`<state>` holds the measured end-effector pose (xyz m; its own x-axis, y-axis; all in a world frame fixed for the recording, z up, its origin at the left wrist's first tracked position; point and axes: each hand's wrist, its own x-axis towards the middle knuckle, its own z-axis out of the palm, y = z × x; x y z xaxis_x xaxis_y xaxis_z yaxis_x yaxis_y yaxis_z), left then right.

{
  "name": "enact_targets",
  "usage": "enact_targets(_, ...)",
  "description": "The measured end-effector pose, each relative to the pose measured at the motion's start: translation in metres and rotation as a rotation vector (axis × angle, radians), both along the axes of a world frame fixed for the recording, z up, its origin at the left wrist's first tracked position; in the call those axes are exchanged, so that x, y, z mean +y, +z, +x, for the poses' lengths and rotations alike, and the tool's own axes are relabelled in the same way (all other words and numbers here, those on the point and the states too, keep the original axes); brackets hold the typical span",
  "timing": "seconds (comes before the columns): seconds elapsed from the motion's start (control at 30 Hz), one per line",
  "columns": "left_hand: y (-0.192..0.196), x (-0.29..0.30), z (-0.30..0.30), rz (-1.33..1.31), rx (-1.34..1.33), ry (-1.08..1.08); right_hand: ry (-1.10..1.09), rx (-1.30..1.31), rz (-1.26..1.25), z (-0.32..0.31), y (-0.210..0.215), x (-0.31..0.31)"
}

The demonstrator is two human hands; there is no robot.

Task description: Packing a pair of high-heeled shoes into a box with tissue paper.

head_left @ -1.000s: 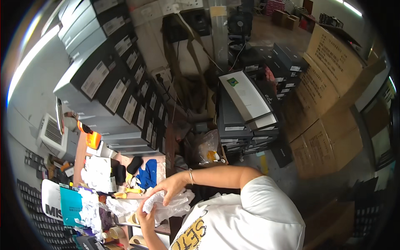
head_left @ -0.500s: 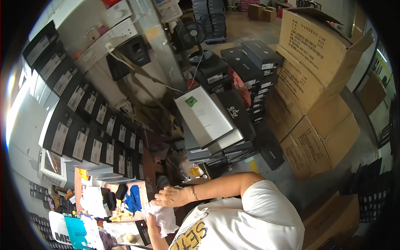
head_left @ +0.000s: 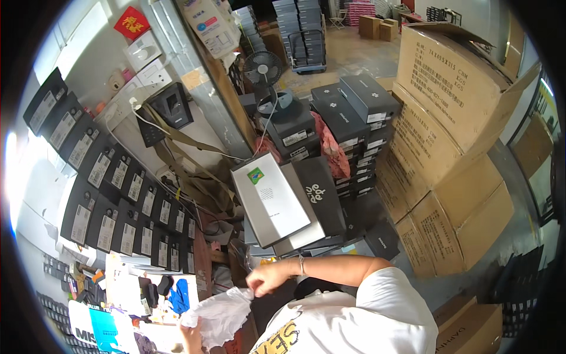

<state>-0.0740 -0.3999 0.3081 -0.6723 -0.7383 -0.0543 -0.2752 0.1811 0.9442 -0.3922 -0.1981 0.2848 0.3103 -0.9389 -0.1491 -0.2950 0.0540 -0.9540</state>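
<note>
At lower centre, the right hand point(head_left: 268, 279) pinches white tissue paper point(head_left: 221, 317); the left hand point(head_left: 191, 339) touches its lower-left end, grip unclear. Stacked shoeboxes point(head_left: 125, 233) crowd the left, cardboard cartons point(head_left: 439, 133) the right.

Right arm: the bare right forearm point(head_left: 342, 268) extends from the short white fabric sleeve point(head_left: 398, 298) at right toward the left of the scene, nearly level. The right wrist point(head_left: 295, 268) carries a thin, light-coloured bracelet point(head_left: 302, 265). The right hand point(head_left: 271, 278) is turned back-upward, fingers curled and gathered into a pinch on its left side. Left arm: the left hand point(head_left: 191, 336) is positioned nearer and farther left, well apart from the right, digits directed toward the far side. Its finger closure is indistinct in glare.
</note>
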Motion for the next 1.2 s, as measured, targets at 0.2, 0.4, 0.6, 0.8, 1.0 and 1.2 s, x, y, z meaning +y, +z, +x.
enact_targets(0.2,0.039,0.075,-0.084,-0.238,-0.023,-0.131,0.094,-0.077,-0.407,0.010,0.043,0.001)
enact_targets(0.4,0.030,0.088,-0.089,0.579,0.211,-0.142,-0.342,0.441,-0.692,0.023,0.027,0.012)
enact_targets(0.6,0.026,0.109,-0.073,0.710,0.301,-0.041,-0.298,0.915,-0.738,0.037,0.007,0.010)
enact_targets(0.8,0.025,0.106,-0.059,-0.023,0.045,-0.156,-0.004,0.049,-0.529,0.032,0.038,-0.015)
enact_targets(1.0,0.027,0.086,-0.021,-0.087,-0.121,-0.092,-0.104,0.307,-0.526,0.056,0.005,-0.042)
enact_targets(1.2,-0.001,0.086,0.023,0.821,0.342,0.151,-0.139,0.762,-0.985,0.113,0.003,-0.101)
